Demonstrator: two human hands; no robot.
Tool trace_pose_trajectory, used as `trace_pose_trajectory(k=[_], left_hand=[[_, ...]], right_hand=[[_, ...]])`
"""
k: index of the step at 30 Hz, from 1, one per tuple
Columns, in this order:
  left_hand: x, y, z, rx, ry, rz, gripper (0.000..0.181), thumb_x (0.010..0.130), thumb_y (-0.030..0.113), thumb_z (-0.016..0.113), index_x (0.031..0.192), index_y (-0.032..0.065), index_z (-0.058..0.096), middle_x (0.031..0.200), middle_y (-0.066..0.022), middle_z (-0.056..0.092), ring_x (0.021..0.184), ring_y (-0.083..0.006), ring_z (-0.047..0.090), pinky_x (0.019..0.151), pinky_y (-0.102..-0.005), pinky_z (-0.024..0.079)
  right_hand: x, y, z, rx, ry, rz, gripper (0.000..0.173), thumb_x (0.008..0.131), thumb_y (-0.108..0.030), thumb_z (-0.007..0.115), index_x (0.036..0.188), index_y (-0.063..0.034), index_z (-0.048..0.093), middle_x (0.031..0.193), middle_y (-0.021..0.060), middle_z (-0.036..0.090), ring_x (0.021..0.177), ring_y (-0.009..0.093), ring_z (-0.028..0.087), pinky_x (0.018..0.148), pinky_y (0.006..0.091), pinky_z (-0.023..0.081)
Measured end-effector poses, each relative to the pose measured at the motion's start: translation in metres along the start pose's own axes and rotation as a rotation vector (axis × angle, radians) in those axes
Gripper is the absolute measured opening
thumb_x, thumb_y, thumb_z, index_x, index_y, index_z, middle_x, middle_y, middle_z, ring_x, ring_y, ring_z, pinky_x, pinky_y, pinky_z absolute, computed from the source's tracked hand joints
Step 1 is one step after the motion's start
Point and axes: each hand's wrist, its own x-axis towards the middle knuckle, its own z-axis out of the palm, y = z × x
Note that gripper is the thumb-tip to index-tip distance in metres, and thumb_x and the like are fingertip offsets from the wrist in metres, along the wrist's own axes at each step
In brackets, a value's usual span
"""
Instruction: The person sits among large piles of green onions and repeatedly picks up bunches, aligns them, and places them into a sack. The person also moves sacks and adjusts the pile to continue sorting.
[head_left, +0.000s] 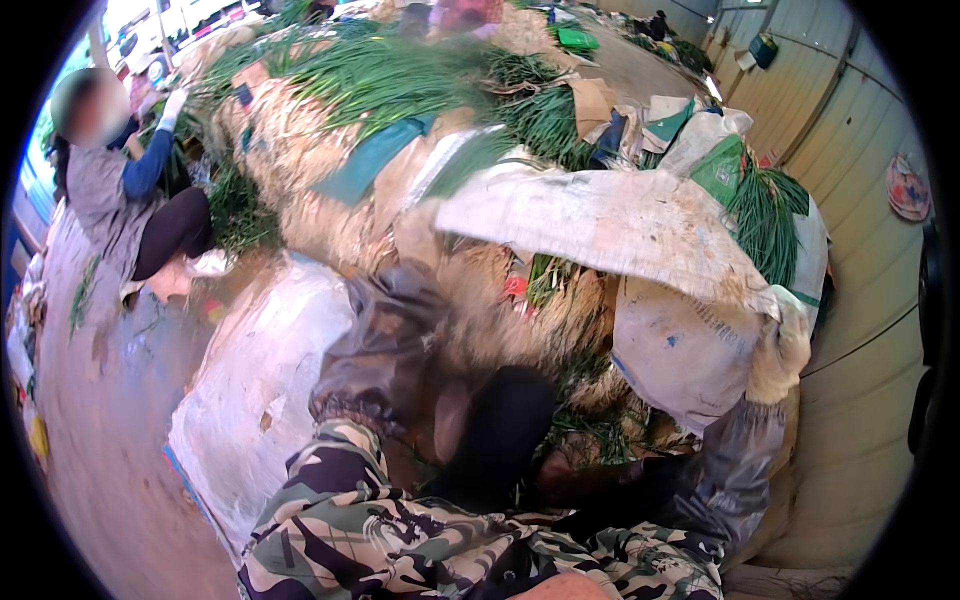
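My right hand (780, 349), in a pale work glove, grips the right corner of a dirty white woven sack (600, 214). The sack stretches in a raised band across the pile before me. My left hand (417, 236) is blurred at the sack's left end; whether its fingers hold the edge cannot be made out. Beneath the raised sack lie bundles of green onions with pale roots (566, 315), some tied with red. Another woven sack with printing (682, 345) hangs below my right hand.
A large heap of green onions (375, 82) rises ahead. At left, a person (112, 180) with white gloves sits low beside it. A white sheet (255, 375) covers something left of my knees. A corrugated metal wall (862, 300) runs along the right. More onions (765, 217) hang near it.
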Motion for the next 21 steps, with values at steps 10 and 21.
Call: trace_pose_trajectory(k=[10,21], left_hand=[[0.125,-0.12,-0.323,0.801,-0.141,-0.275,0.021,0.081,0.018,0.049,0.092,0.0057,0.061,0.095,-0.0117,0.061,0.079,-0.025,0.06,0.07,-0.0343,0.046],[-0.13,0.052,-0.623,1.33,0.099,0.265,0.043,0.085,0.033,0.043,0.113,0.003,0.057,0.116,-0.015,0.054,0.111,-0.0313,0.046,0.097,-0.0432,0.029]], right_hand=[[0.036,-0.106,0.11,0.035,-0.249,-0.093,0.015,0.078,-0.017,0.052,0.091,-0.0157,0.058,0.093,0.0103,0.059,0.079,0.032,0.058,0.065,0.04,0.046],[-0.004,-0.321,0.182,0.523,0.219,-0.618,0.03,0.07,-0.002,0.054,0.091,-0.0205,0.063,0.079,0.0043,0.051,0.081,0.024,0.051,0.075,0.0385,0.04]])
